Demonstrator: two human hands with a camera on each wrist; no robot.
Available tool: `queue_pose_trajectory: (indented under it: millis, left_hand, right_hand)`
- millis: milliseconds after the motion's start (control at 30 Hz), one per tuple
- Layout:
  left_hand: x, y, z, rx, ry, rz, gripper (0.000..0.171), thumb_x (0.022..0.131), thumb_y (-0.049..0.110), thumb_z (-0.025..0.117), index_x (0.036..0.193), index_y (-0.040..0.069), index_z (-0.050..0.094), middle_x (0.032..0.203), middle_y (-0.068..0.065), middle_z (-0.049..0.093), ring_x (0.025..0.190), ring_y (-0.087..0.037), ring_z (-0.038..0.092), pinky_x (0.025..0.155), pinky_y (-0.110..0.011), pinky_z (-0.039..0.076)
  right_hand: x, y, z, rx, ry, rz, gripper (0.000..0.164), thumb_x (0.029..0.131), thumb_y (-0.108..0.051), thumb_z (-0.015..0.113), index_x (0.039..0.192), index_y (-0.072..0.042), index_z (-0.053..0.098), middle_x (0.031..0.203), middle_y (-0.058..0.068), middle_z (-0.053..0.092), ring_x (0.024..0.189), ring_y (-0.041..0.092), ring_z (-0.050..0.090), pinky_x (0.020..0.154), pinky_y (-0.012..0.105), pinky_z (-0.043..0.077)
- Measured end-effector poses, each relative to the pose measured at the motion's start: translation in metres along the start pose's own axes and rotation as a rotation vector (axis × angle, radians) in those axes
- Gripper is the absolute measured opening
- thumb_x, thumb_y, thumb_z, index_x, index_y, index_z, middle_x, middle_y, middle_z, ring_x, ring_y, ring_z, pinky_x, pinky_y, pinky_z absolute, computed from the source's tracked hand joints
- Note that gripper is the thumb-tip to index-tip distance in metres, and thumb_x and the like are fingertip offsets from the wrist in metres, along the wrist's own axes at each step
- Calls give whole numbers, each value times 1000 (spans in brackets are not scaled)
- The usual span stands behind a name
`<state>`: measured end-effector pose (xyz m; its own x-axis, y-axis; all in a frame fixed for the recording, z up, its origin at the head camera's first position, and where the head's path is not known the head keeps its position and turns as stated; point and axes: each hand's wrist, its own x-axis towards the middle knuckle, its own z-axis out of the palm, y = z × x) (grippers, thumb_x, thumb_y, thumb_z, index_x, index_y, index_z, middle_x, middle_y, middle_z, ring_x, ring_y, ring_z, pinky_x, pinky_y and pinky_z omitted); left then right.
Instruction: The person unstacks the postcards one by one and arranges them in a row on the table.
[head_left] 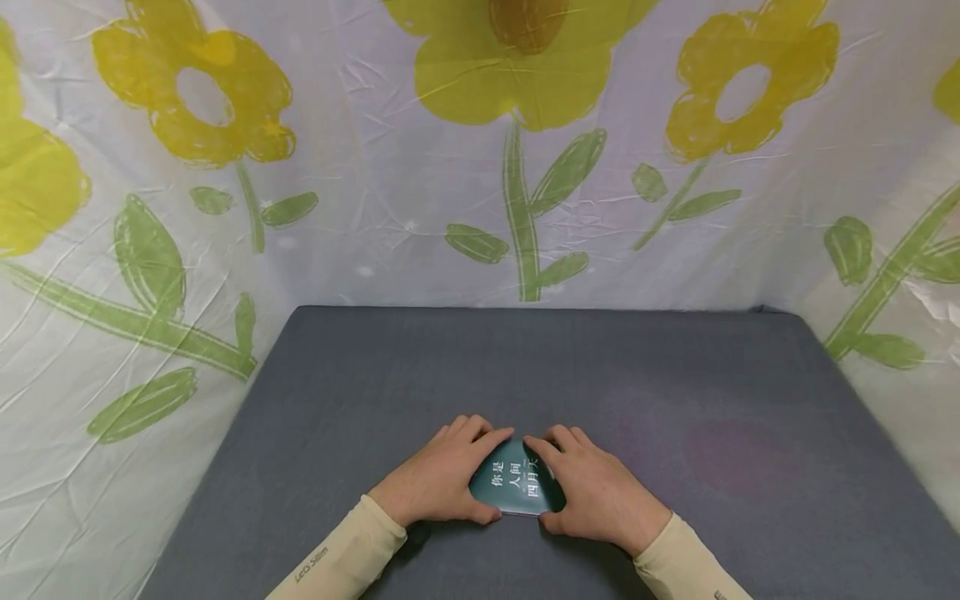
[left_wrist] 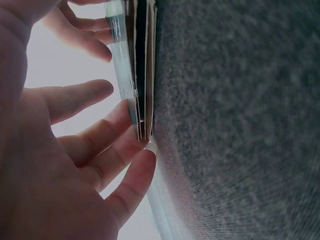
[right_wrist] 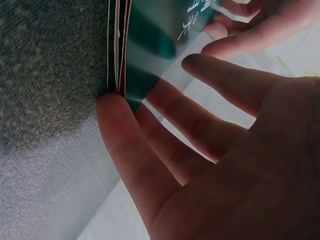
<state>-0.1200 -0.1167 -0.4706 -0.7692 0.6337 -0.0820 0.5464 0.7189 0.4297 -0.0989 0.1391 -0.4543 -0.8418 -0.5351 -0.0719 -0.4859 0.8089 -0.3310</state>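
A small stack of thin books, with a teal cover bearing white Chinese characters on top, lies between both hands near the table's front. My left hand holds its left side, thumb at the near edge and fingers at the far edge. On the opposite side my right hand holds it the same way. Several layered edges of the books show in the left wrist view, with my left fingertips at their corner. Red and white layers appear under the teal cover in the right wrist view; right fingertips touch that corner.
The dark grey cloth-covered table spreads out around the hands. White curtain-like cloth printed with yellow flowers stands along the back and both sides. Cream sleeves cover the forearms.
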Motion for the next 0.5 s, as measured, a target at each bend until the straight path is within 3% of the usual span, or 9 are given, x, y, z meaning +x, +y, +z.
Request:
queue_pose_trajectory:
  millis: [300, 500]
  left_hand:
    - [-1, 0, 0, 8, -9, -2, 100, 82, 54, 91, 165, 19, 46, 141, 4, 55, 120, -13, 48, 106, -41, 49]
    - [-1, -2, -1, -5, -18, 4, 98, 86, 55, 88, 166, 20, 44, 144, 4, 54, 126, -14, 48, 110, -43, 48]
  right_hand:
    - [-1, -1, 0, 6, -9, 10, 93, 72, -33, 96, 154, -11, 59, 136, 3, 60, 117, 19, 55, 78, 40, 59]
    - [-1, 1, -5, 25, -36, 33, 93, 76, -38, 97, 156, -13, 57, 140, 4, 61, 124, 22, 59, 88, 46, 61]
